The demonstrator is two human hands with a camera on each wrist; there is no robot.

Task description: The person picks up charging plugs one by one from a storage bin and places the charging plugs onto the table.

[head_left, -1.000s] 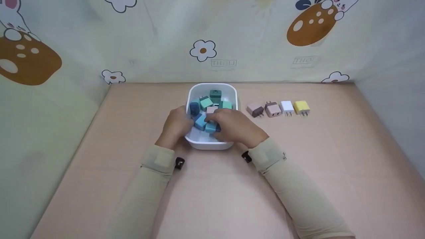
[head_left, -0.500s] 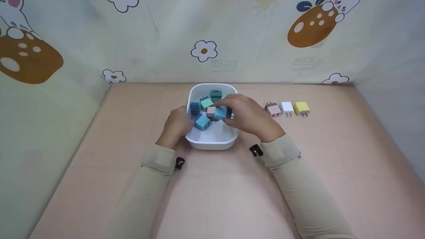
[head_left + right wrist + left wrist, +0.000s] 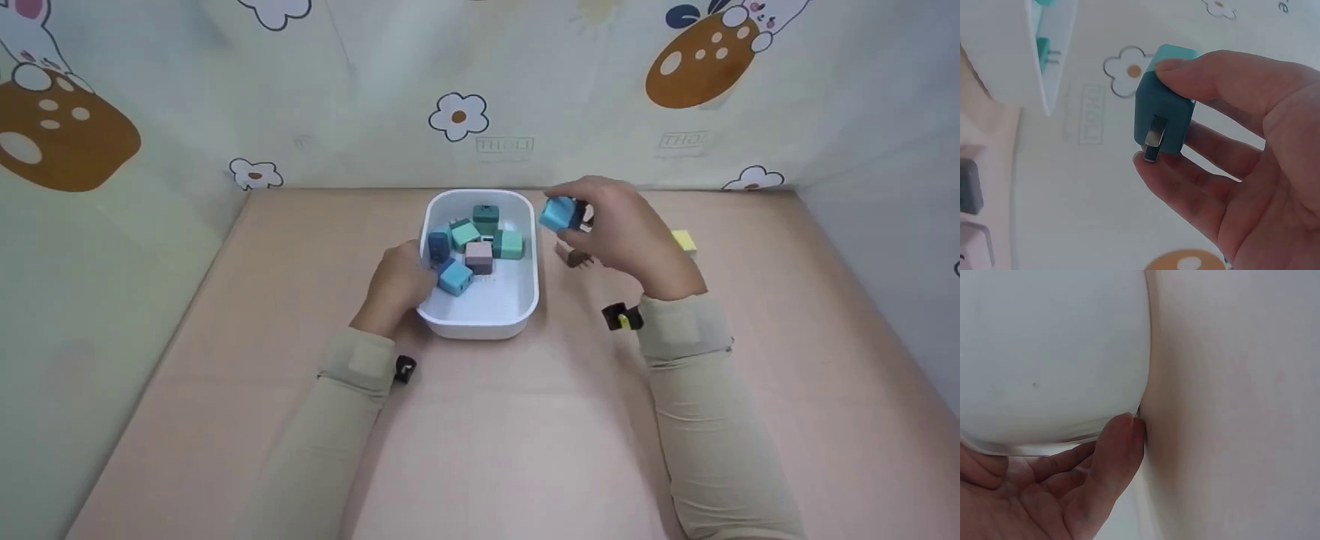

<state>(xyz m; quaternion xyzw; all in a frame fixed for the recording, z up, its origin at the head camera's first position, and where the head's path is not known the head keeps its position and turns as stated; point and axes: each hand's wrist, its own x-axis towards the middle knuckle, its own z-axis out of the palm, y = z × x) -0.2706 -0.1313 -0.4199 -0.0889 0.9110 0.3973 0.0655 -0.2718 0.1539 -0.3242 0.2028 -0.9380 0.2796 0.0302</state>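
Observation:
In the head view my right hand (image 3: 626, 232) pinches a blue plug-in charger (image 3: 557, 214) between thumb and fingers, in the air right of the white plastic bin (image 3: 478, 330). The right wrist view shows the charger's dark blue end with metal prongs (image 3: 1154, 135) pointing down past a fingertip. My left hand (image 3: 401, 281) grips the bin's left side; in the left wrist view its fingers (image 3: 1114, 450) curl against the bin's wall. Several chargers lie in the bin, among them a pink one (image 3: 478, 257), a mint one (image 3: 509, 244) and a blue one (image 3: 455, 277).
Right of the bin, a brown charger (image 3: 576, 257) and a yellow charger (image 3: 684, 240) show on the pink tabletop (image 3: 480, 435); my right hand hides others between them. A printed cloth wall (image 3: 375, 90) rises behind the table.
My right hand has lifted the blue charger out of the bin and carried it up and right, over the row of chargers. My left hand has stayed on the bin.

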